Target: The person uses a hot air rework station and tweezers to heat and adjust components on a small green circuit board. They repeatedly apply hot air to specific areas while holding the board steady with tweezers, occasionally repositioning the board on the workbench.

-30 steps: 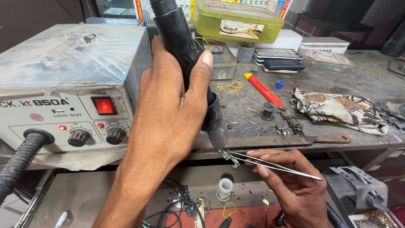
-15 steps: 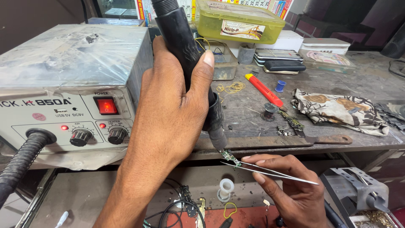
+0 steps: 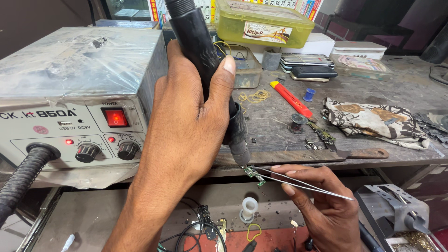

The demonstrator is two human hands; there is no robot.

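My left hand (image 3: 186,121) grips a black hot-air wand (image 3: 200,51), held upright with its metal nozzle (image 3: 241,154) pointing down. Just under the nozzle hangs a small green circuit board (image 3: 254,176), pinched in metal tweezers (image 3: 298,183). My right hand (image 3: 322,205) holds the tweezers in front of the bench edge, fingers closed around them. The wand's ribbed hose (image 3: 23,177) leads to the grey rework station (image 3: 74,102) on the left, whose red power switch (image 3: 115,117) is lit.
On the worn bench (image 3: 373,149) lie a red utility knife (image 3: 291,99), a patterned cloth (image 3: 378,122), a blue spool, rubber bands, phones (image 3: 310,65) and a yellow-green lidded box (image 3: 263,23). A white spool (image 3: 248,208) and wires sit on the lower shelf. A metal stand (image 3: 401,212) is at right.
The tweezers and small board shifted slightly under the nozzle, dipping lower and coming back up. The left hand and wand stayed almost still.
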